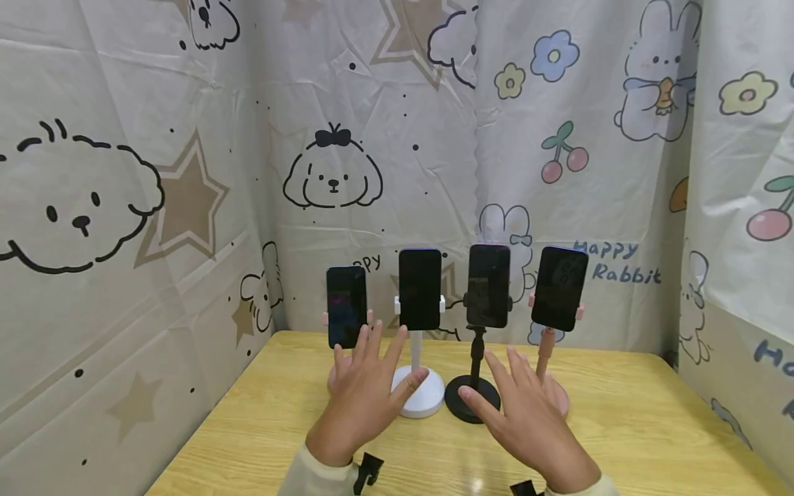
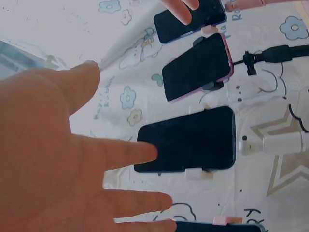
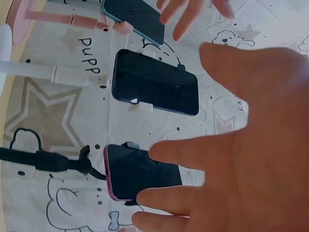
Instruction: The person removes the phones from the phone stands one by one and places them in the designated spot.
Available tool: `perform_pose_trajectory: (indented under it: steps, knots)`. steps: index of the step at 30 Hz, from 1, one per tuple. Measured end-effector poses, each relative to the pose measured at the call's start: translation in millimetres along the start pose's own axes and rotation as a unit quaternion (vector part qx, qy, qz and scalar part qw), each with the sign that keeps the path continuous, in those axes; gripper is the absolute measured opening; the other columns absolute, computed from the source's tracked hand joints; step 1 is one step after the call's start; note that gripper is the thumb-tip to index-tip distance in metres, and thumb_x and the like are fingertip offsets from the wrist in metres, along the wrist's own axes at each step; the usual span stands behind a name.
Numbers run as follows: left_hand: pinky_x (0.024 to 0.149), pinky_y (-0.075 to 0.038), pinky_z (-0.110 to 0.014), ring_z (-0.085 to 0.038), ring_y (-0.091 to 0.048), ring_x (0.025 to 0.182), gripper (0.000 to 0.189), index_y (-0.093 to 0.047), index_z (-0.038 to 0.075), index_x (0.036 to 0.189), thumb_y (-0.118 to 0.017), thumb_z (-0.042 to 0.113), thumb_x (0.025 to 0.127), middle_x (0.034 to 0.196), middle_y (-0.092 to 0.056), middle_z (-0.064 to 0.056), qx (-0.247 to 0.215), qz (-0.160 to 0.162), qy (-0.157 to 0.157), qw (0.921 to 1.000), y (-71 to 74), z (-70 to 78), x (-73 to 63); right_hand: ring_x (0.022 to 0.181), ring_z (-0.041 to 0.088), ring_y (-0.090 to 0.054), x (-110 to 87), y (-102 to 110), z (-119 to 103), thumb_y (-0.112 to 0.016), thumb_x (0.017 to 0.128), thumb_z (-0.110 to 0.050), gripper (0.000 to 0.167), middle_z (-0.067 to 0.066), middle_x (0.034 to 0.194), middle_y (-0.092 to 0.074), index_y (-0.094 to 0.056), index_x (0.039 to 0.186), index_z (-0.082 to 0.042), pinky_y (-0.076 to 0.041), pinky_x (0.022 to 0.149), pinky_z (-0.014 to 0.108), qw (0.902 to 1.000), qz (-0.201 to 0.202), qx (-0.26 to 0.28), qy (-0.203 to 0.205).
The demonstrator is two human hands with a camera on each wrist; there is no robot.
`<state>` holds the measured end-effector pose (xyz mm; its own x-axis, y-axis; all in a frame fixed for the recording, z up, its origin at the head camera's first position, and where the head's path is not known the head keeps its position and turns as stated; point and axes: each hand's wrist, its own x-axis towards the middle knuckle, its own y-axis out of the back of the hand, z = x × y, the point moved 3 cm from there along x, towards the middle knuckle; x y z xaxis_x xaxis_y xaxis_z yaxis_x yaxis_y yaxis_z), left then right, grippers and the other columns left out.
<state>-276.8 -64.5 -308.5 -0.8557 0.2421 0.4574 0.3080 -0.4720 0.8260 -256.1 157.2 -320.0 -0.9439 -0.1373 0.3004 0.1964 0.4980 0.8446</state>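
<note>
Several dark-screened phones stand in a row in phone holders. From left to right, the first phone (image 1: 346, 293) is in a pink holder, the second phone (image 1: 420, 289) on a white stand (image 1: 429, 396), the third phone (image 1: 489, 286) on a black stand (image 1: 474, 406), and the last phone (image 1: 560, 289) tilts on a pink stand (image 1: 547, 344). My left hand (image 1: 362, 399), fingers spread, is in front of the two left stands and partly hides the leftmost base. My right hand (image 1: 527, 420) is spread before the two right stands. Both hands hold nothing.
A yellow wood-grain table (image 1: 434, 455) carries the stands. Pale curtains (image 1: 347, 124) printed with dogs, stars and rabbits hang behind the table and on both sides. Black clips (image 1: 370, 470) show at the wrists, beside cream sleeves (image 1: 316, 475).
</note>
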Motion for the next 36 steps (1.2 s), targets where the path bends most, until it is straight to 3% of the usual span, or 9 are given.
perform_pose_trajectory:
  steps: [6, 10, 13, 19, 23, 31, 36]
  knots:
    - [0.100, -0.033, -0.068, -0.041, -0.040, 0.133, 0.070, -0.044, 0.010, 0.144, -0.061, 0.052, 0.091, 0.147, -0.040, -0.021, 0.008, 0.120, -0.017, 0.9926, 15.4, -14.1, 4.7, 0.139, 0.044, -0.026, 6.1, -4, -10, -0.049, 0.089, -0.068, 0.082, 0.023, 0.151, -0.031, -0.041, 0.146, -0.009, -0.007, 0.106, 0.072, 0.9989, 0.041, 0.015, 0.017]
    - [0.099, -0.041, -0.059, -0.039, -0.052, 0.121, 0.060, -0.050, 0.003, 0.138, -0.068, 0.035, 0.090, 0.134, -0.052, -0.021, -0.030, 0.194, -0.019, 0.9803, 27.1, -32.0, 7.0, 0.138, 0.043, -0.032, 12.6, -12, -21, -0.052, 0.087, -0.068, 0.084, 0.020, 0.150, -0.035, -0.041, 0.145, -0.009, -0.012, 0.106, 0.071, 0.9978, 0.045, 0.038, 0.029]
    - [0.098, -0.043, -0.057, -0.036, -0.053, 0.119, 0.056, -0.049, 0.004, 0.138, -0.064, 0.033, 0.092, 0.131, -0.053, -0.020, -0.081, 0.216, -0.003, 0.9729, 33.5, -46.2, 7.6, 0.138, 0.039, -0.033, 17.2, -19, -29, -0.056, 0.085, -0.068, 0.084, 0.017, 0.150, -0.037, -0.042, 0.145, -0.010, -0.018, 0.107, 0.068, 0.9959, 0.052, 0.061, 0.043]
    - [0.096, -0.047, -0.049, -0.029, -0.052, 0.120, 0.050, -0.047, 0.009, 0.139, -0.052, 0.038, 0.099, 0.130, -0.053, -0.016, -0.192, 0.222, 0.031, 0.9556, 37.3, -72.4, 10.0, 0.136, 0.032, -0.038, 26.7, -34, -40, -0.062, 0.083, -0.064, 0.080, 0.009, 0.146, -0.043, -0.045, 0.143, -0.013, -0.036, 0.103, 0.059, 0.9876, 0.080, 0.114, 0.073]
    - [0.097, -0.046, -0.050, -0.027, -0.050, 0.122, 0.048, -0.047, 0.010, 0.140, -0.043, 0.040, 0.103, 0.133, -0.052, -0.014, -0.235, 0.216, 0.053, 0.9461, 34.5, -86.6, 11.2, 0.134, 0.029, -0.041, 33.8, -46, -45, -0.063, 0.084, -0.061, 0.075, 0.008, 0.144, -0.046, -0.048, 0.140, -0.014, -0.038, 0.102, 0.057, 0.9807, 0.087, 0.150, 0.090]
    - [0.097, -0.044, -0.054, -0.031, -0.051, 0.122, 0.049, -0.045, 0.012, 0.141, -0.030, 0.042, 0.105, 0.137, -0.049, -0.014, -0.288, 0.211, 0.081, 0.9306, 26.0, -107.3, 16.8, 0.131, 0.025, -0.045, 54.8, -76, -59, -0.060, 0.093, -0.046, 0.060, 0.003, 0.143, -0.047, -0.046, 0.142, -0.016, -0.039, 0.104, 0.052, 0.9573, 0.030, 0.261, 0.121]
    - [0.101, -0.042, -0.053, -0.033, -0.045, 0.130, 0.055, -0.036, 0.013, 0.147, -0.024, 0.047, 0.105, 0.144, -0.043, -0.017, -0.331, 0.179, 0.114, 0.9194, 16.1, -118.0, 19.8, 0.135, 0.028, -0.041, 68.7, -95, -64, -0.057, 0.096, -0.041, 0.058, 0.007, 0.147, -0.042, -0.040, 0.145, -0.016, -0.037, 0.106, 0.051, 0.9358, -0.010, 0.335, 0.108]
